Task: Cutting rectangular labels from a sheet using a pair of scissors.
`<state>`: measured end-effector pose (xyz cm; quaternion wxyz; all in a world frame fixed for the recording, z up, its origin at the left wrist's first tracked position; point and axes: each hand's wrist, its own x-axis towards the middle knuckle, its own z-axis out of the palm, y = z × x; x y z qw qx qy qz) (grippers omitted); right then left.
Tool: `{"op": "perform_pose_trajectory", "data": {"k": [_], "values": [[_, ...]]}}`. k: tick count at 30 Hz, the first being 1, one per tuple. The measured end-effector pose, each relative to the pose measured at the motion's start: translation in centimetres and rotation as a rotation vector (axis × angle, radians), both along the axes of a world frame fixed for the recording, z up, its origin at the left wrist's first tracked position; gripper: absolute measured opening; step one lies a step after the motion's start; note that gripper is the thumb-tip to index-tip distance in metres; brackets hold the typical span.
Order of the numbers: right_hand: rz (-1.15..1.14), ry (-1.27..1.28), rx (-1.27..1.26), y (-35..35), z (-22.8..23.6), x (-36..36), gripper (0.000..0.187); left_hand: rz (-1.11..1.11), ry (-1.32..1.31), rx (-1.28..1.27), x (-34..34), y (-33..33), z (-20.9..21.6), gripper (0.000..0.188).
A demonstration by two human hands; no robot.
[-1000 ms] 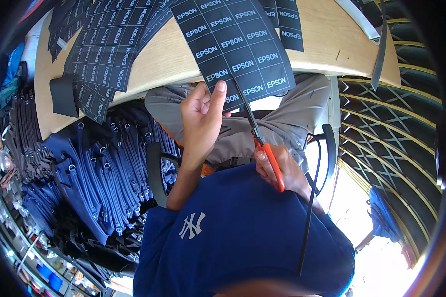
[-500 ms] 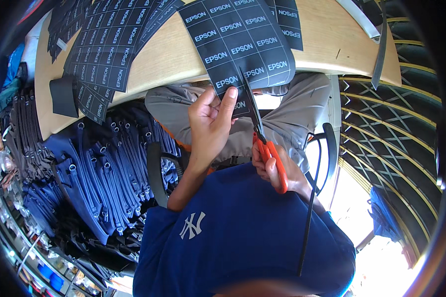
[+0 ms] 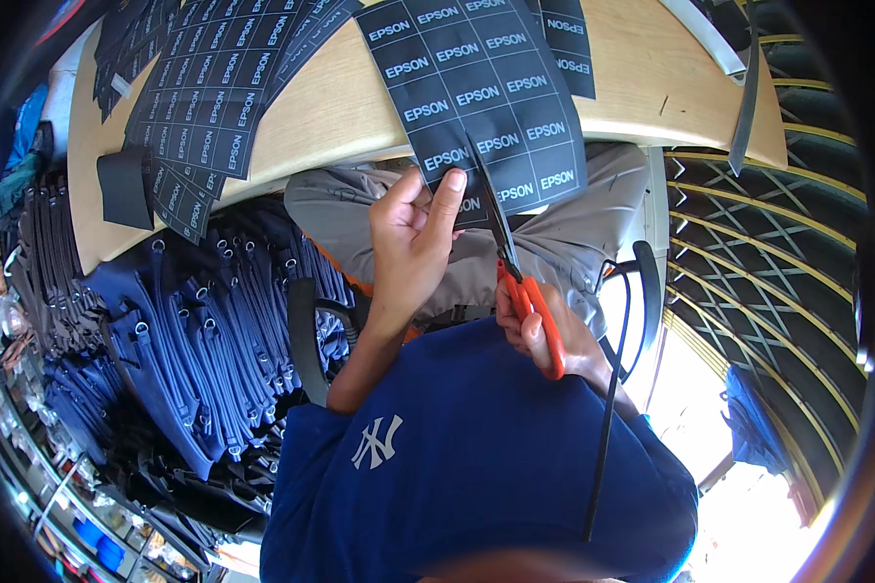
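Sheet of black, white-gridded material (image 3: 481, 78) is pinched between left hand (image 3: 418, 223) fingers, seemingly steadied against orange-handled metal scissors (image 3: 507, 255) gripped by right hand (image 3: 572, 335) fingers.

White block lettering (image 3: 477, 94), repeated: black sheet (image 3: 486, 70) in left hand (image 3: 413, 233); more printed sheets (image 3: 214, 83) beyond it, leftward. White monogram (image 3: 377, 443): blue shirt (image 3: 515, 437), bodyward of hand.

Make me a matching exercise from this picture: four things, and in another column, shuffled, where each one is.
Things
1. orange-handled scissors
2. gridded black sheet at the scissors
3. navy strap-like pieces with rings
4. blue shirt

Places
A. off to the left side
B. in the right hand
C. being worn
D. pinched by the left hand

Pairs: 1-B, 2-D, 3-A, 4-C
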<state>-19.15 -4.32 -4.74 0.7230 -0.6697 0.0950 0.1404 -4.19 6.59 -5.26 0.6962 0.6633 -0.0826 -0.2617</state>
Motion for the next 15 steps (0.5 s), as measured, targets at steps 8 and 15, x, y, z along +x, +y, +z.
{"op": "perform_pose_trajectory", "data": {"k": [8, 15], "values": [[-0.073, 0.073, 0.038, 0.62, -0.25, 0.09, 0.048, -0.019, 0.009, -0.003, 0.10, 0.09, -0.05, 0.014], [-0.079, 0.276, 0.070, 0.39, 0.40, 0.43, 0.034, -0.012, 0.007, -0.004, 0.08, 0.11, -0.17, 0.014]]}}
